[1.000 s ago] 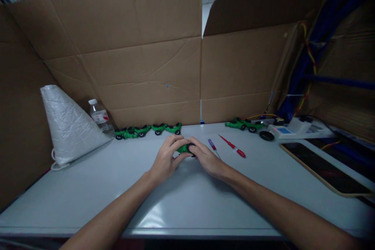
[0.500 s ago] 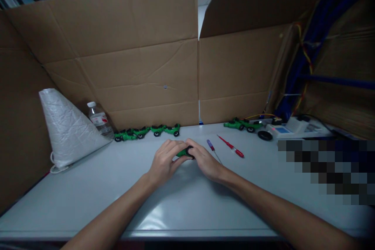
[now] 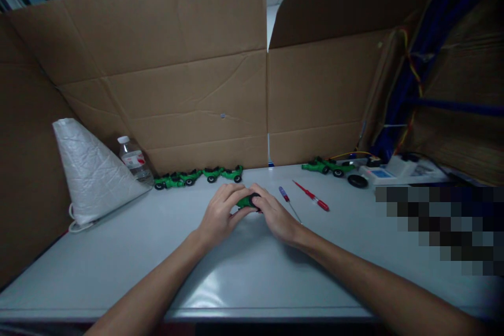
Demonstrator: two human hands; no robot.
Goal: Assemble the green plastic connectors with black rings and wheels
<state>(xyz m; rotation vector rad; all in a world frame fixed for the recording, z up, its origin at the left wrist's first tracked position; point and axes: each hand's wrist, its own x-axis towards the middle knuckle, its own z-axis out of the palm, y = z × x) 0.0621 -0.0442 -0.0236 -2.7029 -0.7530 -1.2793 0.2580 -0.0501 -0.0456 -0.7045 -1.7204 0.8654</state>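
Left hand (image 3: pixel 219 215) and right hand (image 3: pixel 279 216) holding green toy car (image 3: pixel 246 201), fingers clamping both ends, partly hiding it. Car staying mid-table (image 3: pixel 118 254). Red screwdriver (image 3: pixel 322 205) lying right, toy car row (image 3: pixel 189 176) sitting far left.

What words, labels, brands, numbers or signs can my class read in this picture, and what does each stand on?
No text is readable here.
Bottle label: red and white, too small and blurred to read.
Blue patch on the white device: any print is too small to read.
Green toy piece in left hand and right hand: no lettering visible.
Pixelated patch at right: hidden, cannot tell.
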